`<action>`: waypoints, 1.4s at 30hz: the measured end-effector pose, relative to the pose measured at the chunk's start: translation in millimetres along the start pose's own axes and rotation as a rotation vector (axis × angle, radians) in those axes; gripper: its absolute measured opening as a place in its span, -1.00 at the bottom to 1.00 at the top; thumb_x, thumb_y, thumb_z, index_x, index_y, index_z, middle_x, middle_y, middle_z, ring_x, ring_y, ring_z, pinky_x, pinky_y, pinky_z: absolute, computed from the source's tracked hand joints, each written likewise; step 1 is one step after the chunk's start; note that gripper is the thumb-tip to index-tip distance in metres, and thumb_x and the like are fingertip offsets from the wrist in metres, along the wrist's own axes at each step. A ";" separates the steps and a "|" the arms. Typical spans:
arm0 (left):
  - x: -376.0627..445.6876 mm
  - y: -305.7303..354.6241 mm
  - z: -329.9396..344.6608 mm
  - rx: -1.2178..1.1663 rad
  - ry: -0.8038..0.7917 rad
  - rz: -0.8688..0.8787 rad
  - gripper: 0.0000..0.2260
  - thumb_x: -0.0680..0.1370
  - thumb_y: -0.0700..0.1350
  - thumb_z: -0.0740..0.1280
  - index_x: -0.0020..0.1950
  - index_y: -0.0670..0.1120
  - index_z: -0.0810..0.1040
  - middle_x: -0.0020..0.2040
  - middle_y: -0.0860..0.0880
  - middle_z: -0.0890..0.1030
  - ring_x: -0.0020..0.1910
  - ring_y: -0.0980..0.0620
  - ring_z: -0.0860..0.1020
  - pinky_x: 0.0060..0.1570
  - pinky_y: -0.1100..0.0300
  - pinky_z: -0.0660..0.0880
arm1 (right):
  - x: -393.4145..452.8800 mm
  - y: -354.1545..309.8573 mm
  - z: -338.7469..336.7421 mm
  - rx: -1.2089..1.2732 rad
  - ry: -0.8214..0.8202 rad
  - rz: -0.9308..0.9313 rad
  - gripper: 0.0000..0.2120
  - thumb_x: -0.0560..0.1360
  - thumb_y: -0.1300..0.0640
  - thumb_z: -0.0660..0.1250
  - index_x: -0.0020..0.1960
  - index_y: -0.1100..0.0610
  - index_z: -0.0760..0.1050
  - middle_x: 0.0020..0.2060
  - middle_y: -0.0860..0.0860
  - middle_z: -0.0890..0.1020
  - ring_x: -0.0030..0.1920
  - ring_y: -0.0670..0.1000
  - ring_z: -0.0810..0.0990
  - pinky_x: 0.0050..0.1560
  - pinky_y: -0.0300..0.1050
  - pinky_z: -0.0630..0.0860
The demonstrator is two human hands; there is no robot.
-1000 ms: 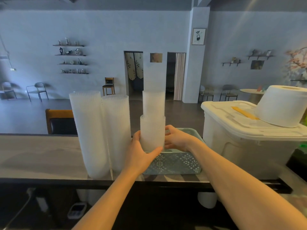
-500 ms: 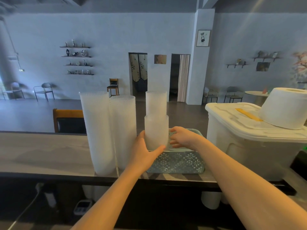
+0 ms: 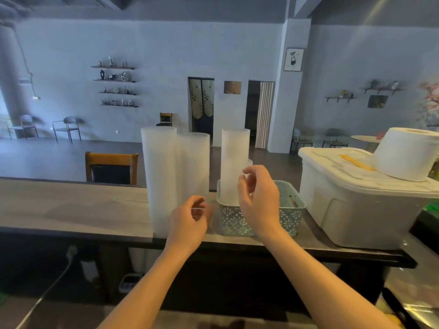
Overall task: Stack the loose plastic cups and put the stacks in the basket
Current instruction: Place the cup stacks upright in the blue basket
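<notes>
At frame centre two cup stacks (image 3: 234,162) stand upright in the left end of the teal basket (image 3: 291,213) on the counter (image 3: 71,210), and both hands are empty: the right hand (image 3: 257,200) hangs loosely curled just in front of them, and the left hand (image 3: 190,218) is half-curled low beside the basket. I judge that a placing step is done, with two taller stacks (image 3: 175,176) standing on the counter just left of the basket. The next move probably calls for gripping one tall stack low with both hands, keeping it upright, and setting it into the free right part of the basket.
</notes>
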State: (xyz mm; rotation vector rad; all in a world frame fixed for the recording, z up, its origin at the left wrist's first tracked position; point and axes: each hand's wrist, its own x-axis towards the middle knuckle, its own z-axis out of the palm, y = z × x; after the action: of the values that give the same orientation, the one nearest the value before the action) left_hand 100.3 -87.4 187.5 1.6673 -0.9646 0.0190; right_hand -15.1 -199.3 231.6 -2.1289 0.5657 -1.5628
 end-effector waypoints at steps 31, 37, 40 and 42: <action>36.7 -86.6 -50.5 -0.068 0.093 -0.188 -0.16 0.37 0.03 0.57 0.50 0.02 0.16 0.17 0.07 0.38 0.15 0.06 0.40 0.08 0.08 0.44 | -14.6 -17.6 139.3 -0.003 -0.298 0.501 0.02 0.45 0.05 0.48 0.59 0.11 -0.21 0.40 0.17 0.34 0.37 0.19 0.41 0.35 0.13 0.44; 35.6 -97.4 -57.5 -0.042 0.086 -0.195 -0.24 0.34 0.10 0.58 0.42 0.00 0.29 0.17 0.03 0.49 0.17 0.00 0.50 0.10 -0.03 0.56 | -16.9 -15.2 135.8 -0.040 -0.283 0.490 -0.03 0.45 0.00 0.50 0.59 0.16 -0.06 0.40 0.16 0.36 0.35 0.18 0.44 0.32 0.08 0.44; 31.7 -98.4 -59.2 -0.051 0.139 -0.179 -0.28 0.34 0.10 0.58 0.39 0.02 0.31 0.17 0.01 0.51 0.16 -0.02 0.52 0.10 -0.09 0.58 | -23.0 -15.8 130.7 -0.037 -0.283 0.450 -0.06 0.42 -0.02 0.52 0.57 0.15 0.01 0.36 0.12 0.40 0.35 0.14 0.44 0.32 0.06 0.44; 28.3 -96.3 -60.7 -0.073 0.183 -0.165 -0.30 0.35 0.10 0.57 0.38 0.04 0.32 0.18 -0.01 0.51 0.15 -0.03 0.53 0.09 -0.10 0.59 | -28.1 -15.2 126.9 -0.029 -0.289 0.434 -0.05 0.40 -0.06 0.53 0.57 0.12 0.03 0.36 0.09 0.40 0.35 0.12 0.44 0.33 0.09 0.45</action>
State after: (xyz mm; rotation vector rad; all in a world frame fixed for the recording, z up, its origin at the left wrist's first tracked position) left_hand 204.1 -53.1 144.7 1.6421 -0.6805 0.0251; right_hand 99.7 -157.7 184.4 -2.0280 0.8792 -0.9995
